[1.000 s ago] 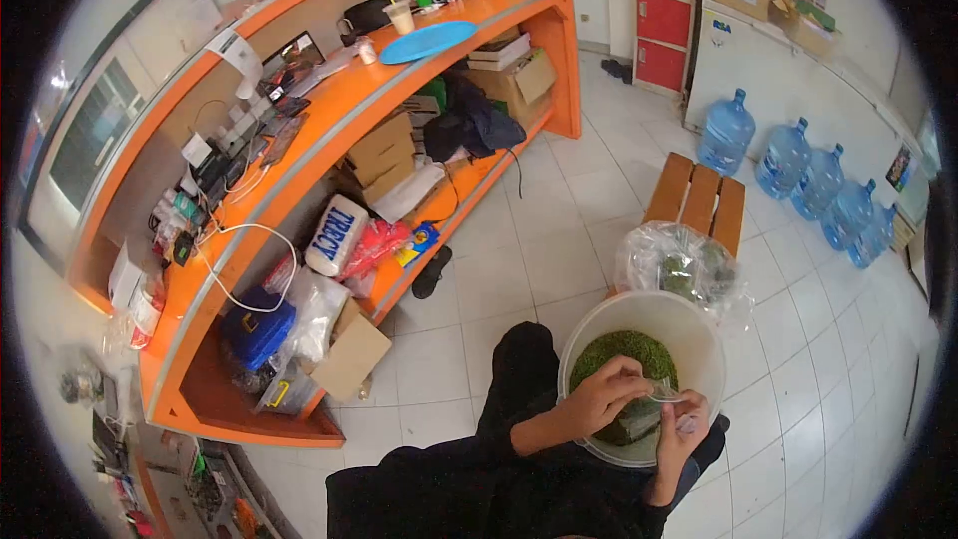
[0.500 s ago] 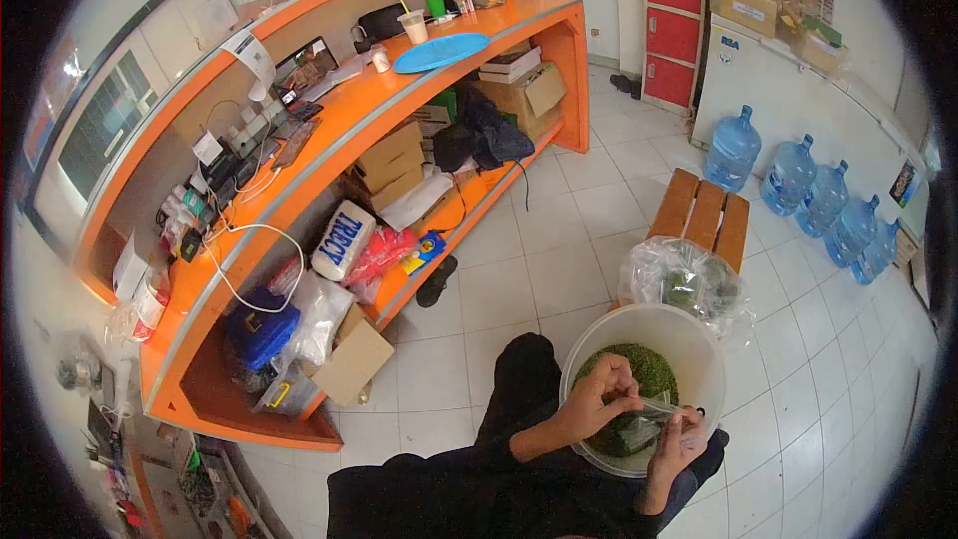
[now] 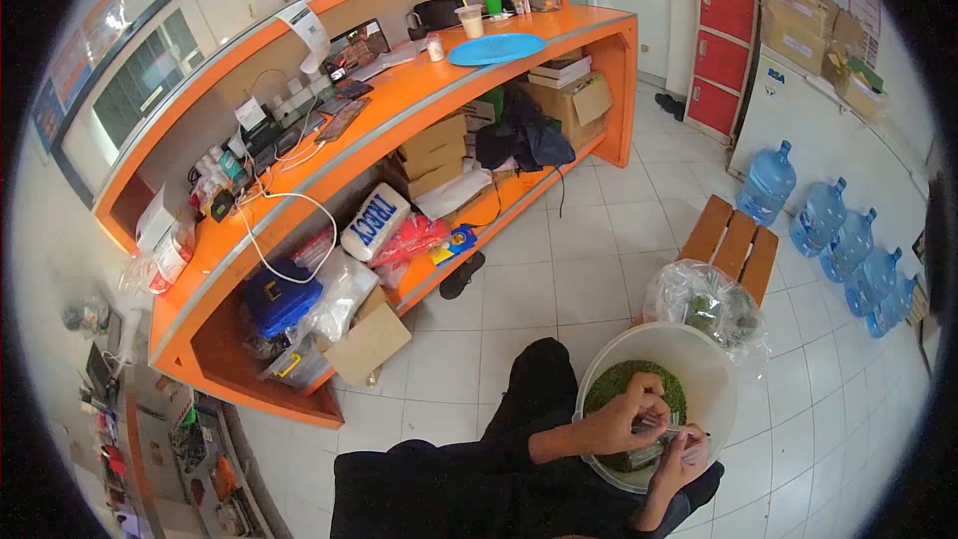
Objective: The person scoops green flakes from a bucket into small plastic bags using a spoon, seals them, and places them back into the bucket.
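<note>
A white bucket (image 3: 711, 389) stands between my knees with chopped green material (image 3: 609, 379) inside. Over its opening, a small clear bag (image 3: 644, 456) with green contents is pinched at its top edge by both hands. My left hand (image 3: 629, 419) grips it from the left, thumb and fingers together. On the right, my right hand (image 3: 682, 461) has its fingers closed on the other end of the same edge. Just behind the bucket, a large clear plastic bag (image 3: 704, 307) with green packets rests on a wooden slatted bench (image 3: 731, 245).
An orange counter (image 3: 399, 90) curves along the left, with boxes and bags on its lower shelf. Blue water bottles (image 3: 818, 218) line the right side beside a white chest (image 3: 828, 130). Red lockers (image 3: 720, 35) stand at the back. A dark shoe (image 3: 461, 276) lies beside the counter.
The view has shifted, so the counter and bucket appear farther right. Both hands remain on the small bag, with the left hand's fingers turned more over its top edge.
</note>
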`<state>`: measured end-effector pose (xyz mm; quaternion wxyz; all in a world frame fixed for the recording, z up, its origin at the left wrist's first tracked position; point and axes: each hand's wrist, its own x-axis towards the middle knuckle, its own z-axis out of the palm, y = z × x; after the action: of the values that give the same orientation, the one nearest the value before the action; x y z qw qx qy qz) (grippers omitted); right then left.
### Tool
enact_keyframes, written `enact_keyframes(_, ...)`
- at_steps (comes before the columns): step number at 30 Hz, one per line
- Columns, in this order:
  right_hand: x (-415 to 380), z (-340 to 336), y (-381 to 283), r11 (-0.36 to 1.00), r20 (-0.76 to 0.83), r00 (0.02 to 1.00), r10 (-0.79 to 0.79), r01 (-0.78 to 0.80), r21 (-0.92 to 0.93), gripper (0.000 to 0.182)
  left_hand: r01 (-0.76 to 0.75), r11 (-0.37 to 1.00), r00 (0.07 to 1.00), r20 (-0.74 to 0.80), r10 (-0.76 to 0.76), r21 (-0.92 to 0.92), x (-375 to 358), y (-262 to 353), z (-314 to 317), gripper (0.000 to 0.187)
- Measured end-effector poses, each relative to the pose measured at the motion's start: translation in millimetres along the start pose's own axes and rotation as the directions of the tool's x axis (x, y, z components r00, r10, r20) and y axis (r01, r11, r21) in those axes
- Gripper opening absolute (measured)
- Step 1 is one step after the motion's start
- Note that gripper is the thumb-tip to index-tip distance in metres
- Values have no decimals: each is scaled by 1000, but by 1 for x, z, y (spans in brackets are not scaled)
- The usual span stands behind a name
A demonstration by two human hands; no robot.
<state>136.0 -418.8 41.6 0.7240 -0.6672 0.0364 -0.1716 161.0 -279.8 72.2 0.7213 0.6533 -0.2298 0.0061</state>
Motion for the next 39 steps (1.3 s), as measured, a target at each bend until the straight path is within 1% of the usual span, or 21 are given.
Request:
enact_keyframes(6,-3,-2,0,991,89,995,-55,65,-117,14,70,992,997,25,-73,104,2,6,1,36)
enact_keyframes(7,-3,-3,-2,987,129,990,-48,67,-145,14,52,968,999,-16,-49,246,1,10,2,26)
enact_keyframes(8,-5,-5,-4,982,159,987,-36,64,-176,13,68,987,998,0,-68,147,1,9,4,18)
enact_keyframes(10,-8,-5,-11,983,113,993,-16,36,-178,13,12,968,1000,18,-17,252,2,9,7,21)
enact_keyframes(12,-8,-9,-15,965,101,995,6,21,-262,12,247,965,968,-12,-249,-93,-1,5,14,19)
enact_keyframes(13,-10,-12,-13,979,61,998,31,-18,-203,12,246,964,969,-5,-248,-100,-1,-2,15,14)
enact_keyframes(14,-11,-14,-10,989,22,998,51,-47,-138,12,108,963,986,98,-136,248,8,-3,9,11)
enact_keyframes(15,-10,-16,-12,989,3,999,50,-49,-139,14,-152,881,978,197,68,449,20,-3,2,25)
enact_keyframes(16,-9,-18,-14,989,-13,999,44,-45,-139,16,34,956,988,133,-75,292,29,-2,2,25)
enact_keyframes(19,-8,-20,-17,991,-49,998,-28,21,-130,25,227,959,935,237,-263,168,81,3,-3,23)
enact_keyframes(21,-8,-23,-10,996,-30,999,-38,36,-76,27,96,971,960,236,-149,220,120,-10,-8,19)
enact_keyframes(22,-8,-25,-7,997,-21,998,-54,53,-60,26,63,930,971,195,-142,361,142,5,-4,16)
enact_keyframes(23,-10,-26,-4,995,-8,998,-56,55,-88,27,-29,907,988,147,-37,421,158,7,-2,15)
enact_keyframes(26,-8,-26,-3,989,42,993,-107,111,-101,26,-151,880,987,122,108,451,206,-22,-13,17)
enact_keyframes(28,-2,-22,2,972,8,972,-234,234,-32,29,-262,803,964,180,195,536,204,-6,4,20)
enact_keyframes(30,1,-24,4,969,9,970,-244,244,-25,32,-371,697,925,179,334,614,185,-13,19,24)
enact_keyframes(32,5,-26,1,965,-7,982,-189,187,182,37,-183,927,921,387,46,326,159,-14,24,28)
enact_keyframes(34,6,-24,2,881,-16,999,-30,34,472,40,-159,963,816,579,4,218,120,-9,36,31)
enact_keyframes(36,6,-15,3,901,-107,994,-24,68,427,44,-127,947,758,644,-100,296,82,-7,35,34)
enact_keyframes(38,6,-10,-5,866,-116,993,-21,76,495,44,35,966,813,555,-175,254,64,3,43,35)
enact_keyframes(39,1,-13,0,908,0,1000,-23,21,418,46,112,968,834,508,-215,226,59,5,42,35)
